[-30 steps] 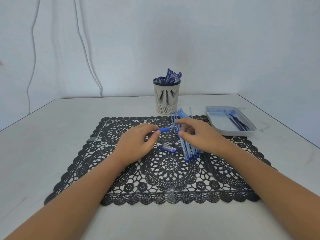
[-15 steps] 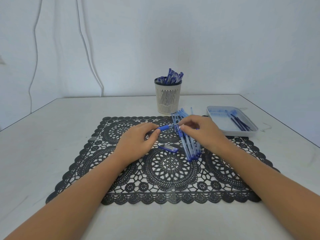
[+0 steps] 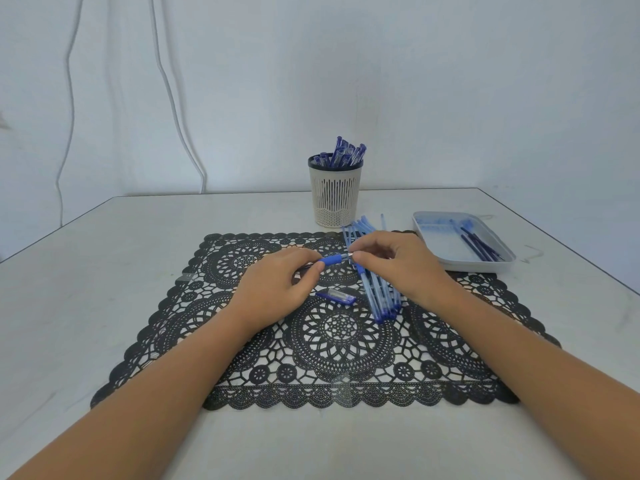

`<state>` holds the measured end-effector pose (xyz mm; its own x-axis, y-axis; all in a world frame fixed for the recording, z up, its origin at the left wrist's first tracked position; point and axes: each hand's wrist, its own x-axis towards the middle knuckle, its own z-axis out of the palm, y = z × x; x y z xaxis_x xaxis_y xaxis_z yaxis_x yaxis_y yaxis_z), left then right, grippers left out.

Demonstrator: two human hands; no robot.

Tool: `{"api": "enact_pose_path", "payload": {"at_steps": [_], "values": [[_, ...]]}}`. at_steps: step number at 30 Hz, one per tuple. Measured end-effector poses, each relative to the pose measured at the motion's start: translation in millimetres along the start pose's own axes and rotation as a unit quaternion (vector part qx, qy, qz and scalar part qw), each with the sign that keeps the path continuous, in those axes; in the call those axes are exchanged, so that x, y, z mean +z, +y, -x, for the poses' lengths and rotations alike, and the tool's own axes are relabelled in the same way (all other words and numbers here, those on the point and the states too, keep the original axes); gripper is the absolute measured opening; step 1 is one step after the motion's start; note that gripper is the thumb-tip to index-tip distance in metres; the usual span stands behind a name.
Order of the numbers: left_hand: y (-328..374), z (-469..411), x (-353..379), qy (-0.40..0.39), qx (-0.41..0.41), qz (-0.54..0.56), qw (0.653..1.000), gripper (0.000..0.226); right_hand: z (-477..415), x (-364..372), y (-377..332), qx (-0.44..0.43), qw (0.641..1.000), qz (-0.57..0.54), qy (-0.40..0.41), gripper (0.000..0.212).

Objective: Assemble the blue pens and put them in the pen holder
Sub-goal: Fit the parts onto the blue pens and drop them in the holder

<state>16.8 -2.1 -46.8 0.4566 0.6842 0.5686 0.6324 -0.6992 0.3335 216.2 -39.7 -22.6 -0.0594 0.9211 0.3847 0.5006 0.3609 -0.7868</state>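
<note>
My left hand (image 3: 277,285) holds a blue pen (image 3: 331,260) by its barrel, blue grip pointing right. My right hand (image 3: 398,263) pinches the pen's metal tip end with thumb and forefinger. Both hands hover over a black lace placemat (image 3: 332,368). Under my right hand lies a bundle of pale blue pen barrels (image 3: 375,294). A loose blue cap (image 3: 336,296) rests on the mat just below the pen. The cream slotted pen holder (image 3: 334,194) stands behind the mat with several blue pens in it.
A shallow grey tray (image 3: 498,263) at the right holds dark blue refills and some pale blue parts. The white table (image 3: 104,271) ends at a wall behind the holder, where white cables (image 3: 173,98) hang.
My right hand has moved left from the barrel bundle to the pen's tip and closed its fingers on it. My left hand keeps the pen almost still.
</note>
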Motion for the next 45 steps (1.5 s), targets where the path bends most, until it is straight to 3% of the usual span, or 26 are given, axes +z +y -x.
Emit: {"api": "enact_pose_path", "payload": {"at_steps": [6, 11, 15, 20, 23, 27, 31, 34, 38, 42, 45], "values": [[-1.1, 0.1, 2.2, 0.002, 0.03, -0.015, 0.999, 0.043, 2.9, 2.4, -3.7, 0.018, 0.997, 0.08, -0.015, 0.034], [-2.7, -0.7, 2.3, 0.004, 0.028, -0.01, 1.0, 0.044, 2.3, -1.2, 0.7, -0.004, 0.994, 0.086, -0.067, 0.004], [-3.1, -0.6, 3.5, 0.004, 0.028, -0.005, 1.0, 0.044, 1.9, -2.3, -1.3, 0.006, 0.991, 0.115, -0.065, 0.023], [-1.7, -0.3, 2.7, 0.007, 0.034, -0.002, 0.999, 0.043, 3.0, -3.8, 1.1, 0.008, 0.993, 0.076, -0.091, 0.004], [-1.3, 0.2, 2.7, 0.006, 0.039, -0.007, 0.999, 0.044, 1.5, -4.0, 0.5, 0.01, 0.992, 0.097, -0.083, 0.021], [-3.1, 0.1, 3.4, 0.006, 0.035, -0.004, 0.999, 0.044, 2.6, -5.0, 2.4, 0.005, 0.992, 0.088, -0.092, 0.006], [-2.3, -0.2, 3.3, 0.002, 0.043, -0.008, 0.999, 0.044, 2.2, -4.2, 0.9, 0.005, 0.99, 0.113, -0.087, 0.021], [-3.1, -0.1, 3.7, 0.005, 0.041, -0.007, 0.999, 0.044, 3.3, -4.1, 2.7, 0.004, 0.99, 0.106, -0.092, 0.009], [-3.6, 0.1, 4.0, 0.008, 0.04, -0.008, 0.999, 0.044, 3.1, -3.4, 1.7, 0.003, 0.99, 0.107, -0.087, 0.022], [-4.0, 0.0, 4.0, 0.007, 0.05, -0.016, 0.999, 0.044, 3.9, -4.1, 1.2, -0.002, 0.992, 0.094, -0.082, 0.006], [-4.6, -0.5, 2.7, 0.002, 0.064, -0.024, 0.998, 0.042, 2.1, -3.2, -0.3, -0.014, 0.991, 0.115, -0.066, 0.012]]}}
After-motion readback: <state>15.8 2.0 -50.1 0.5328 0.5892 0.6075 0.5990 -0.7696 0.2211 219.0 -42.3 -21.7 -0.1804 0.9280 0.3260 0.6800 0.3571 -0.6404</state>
